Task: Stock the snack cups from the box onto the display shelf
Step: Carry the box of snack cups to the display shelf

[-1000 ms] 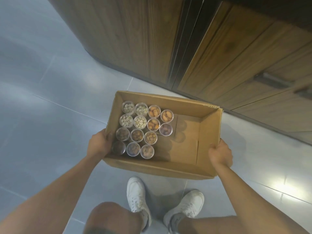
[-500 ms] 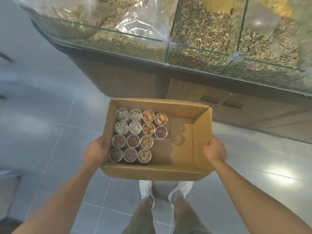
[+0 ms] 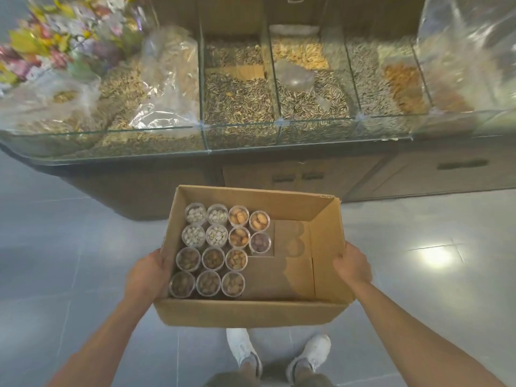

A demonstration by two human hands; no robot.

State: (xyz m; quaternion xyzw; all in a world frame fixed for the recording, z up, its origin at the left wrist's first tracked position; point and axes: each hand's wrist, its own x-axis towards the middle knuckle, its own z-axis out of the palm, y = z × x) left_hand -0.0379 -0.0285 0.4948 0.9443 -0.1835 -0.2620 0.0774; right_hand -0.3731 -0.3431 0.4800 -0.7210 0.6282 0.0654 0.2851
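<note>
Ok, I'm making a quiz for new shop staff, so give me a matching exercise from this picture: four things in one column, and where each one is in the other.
Things:
1. snack cups
2. left hand
3. right hand
4. wrapped candies

Places:
A. on the box's right wall
B. far left of the display counter
C. left half of the cardboard box
D. on the box's left wall

Pairs: 1-C, 2-D, 3-A, 4-B
</note>
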